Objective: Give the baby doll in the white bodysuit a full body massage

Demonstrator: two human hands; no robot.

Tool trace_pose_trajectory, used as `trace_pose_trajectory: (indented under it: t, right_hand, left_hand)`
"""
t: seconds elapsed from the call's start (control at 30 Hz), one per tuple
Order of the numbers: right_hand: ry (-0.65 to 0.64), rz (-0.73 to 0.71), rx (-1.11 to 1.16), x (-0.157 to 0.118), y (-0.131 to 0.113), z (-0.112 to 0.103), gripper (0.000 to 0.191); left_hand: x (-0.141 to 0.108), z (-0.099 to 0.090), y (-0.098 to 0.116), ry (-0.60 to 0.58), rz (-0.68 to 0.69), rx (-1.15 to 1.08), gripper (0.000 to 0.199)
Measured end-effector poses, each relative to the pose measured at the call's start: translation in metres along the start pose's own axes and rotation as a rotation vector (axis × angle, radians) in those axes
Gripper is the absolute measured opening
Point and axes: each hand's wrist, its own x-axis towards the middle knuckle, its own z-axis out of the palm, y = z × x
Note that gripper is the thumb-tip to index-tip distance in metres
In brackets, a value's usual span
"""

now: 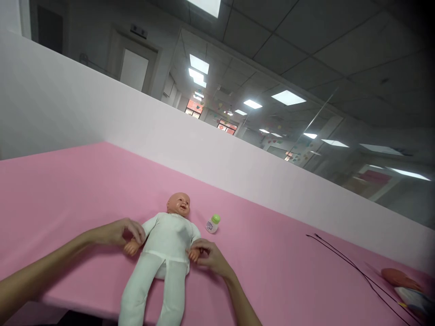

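Note:
A baby doll [168, 240] in a white top and white trousers lies on its back on a pink surface, its head toward the far side and its feet cut off by the lower frame edge. My left hand [125, 232] is closed at the doll's wrist, on the left of the picture, with the doll's small fingers showing below mine. On the other side, my right hand [211, 257] grips the doll's other hand between thumb and fingers. Just beyond my right hand, a small clear bottle [212, 225] with a green cap stands beside the doll's shoulder.
The pink padded surface [272, 267] runs up to a low white wall [210, 154] at the back. Thin black cables [353, 263] trail across its right side. An orange-brown object [399, 277] and a white-and-blue packet [416, 301] lie at the far right.

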Motion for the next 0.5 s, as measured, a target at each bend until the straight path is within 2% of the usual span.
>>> trace_pose_trajectory:
  t: [0.13, 0.23, 0.3, 0.37, 0.43, 0.5]
  right_hand:
    - [0.008, 0.026, 0.004, -0.017, 0.015, 0.012, 0.03]
    - [0.067, 0.007, 0.058, -0.006, 0.021, 0.011, 0.033]
    - [0.195, -0.001, 0.098, 0.012, 0.019, 0.007, 0.038]
    - [0.384, -0.008, 0.135, 0.038, 0.014, 0.004, 0.045]
    - [0.539, -0.01, 0.17, 0.067, 0.011, 0.002, 0.049]
    - [0.622, 0.059, 0.153, 0.093, 0.013, 0.002, 0.045]
  left_hand:
    - [-0.008, 0.013, -0.001, 0.021, 0.006, 0.019, 0.015]
    - [0.003, 0.009, 0.009, 0.074, -0.026, -0.011, 0.019]
    - [0.022, 0.004, 0.018, 0.222, -0.047, -0.077, 0.026]
    - [0.048, -0.001, 0.021, 0.445, -0.048, -0.156, 0.038]
    - [0.077, -0.005, 0.018, 0.652, -0.069, -0.188, 0.05]
    - [0.104, -0.008, 0.006, 0.79, -0.176, -0.164, 0.053]
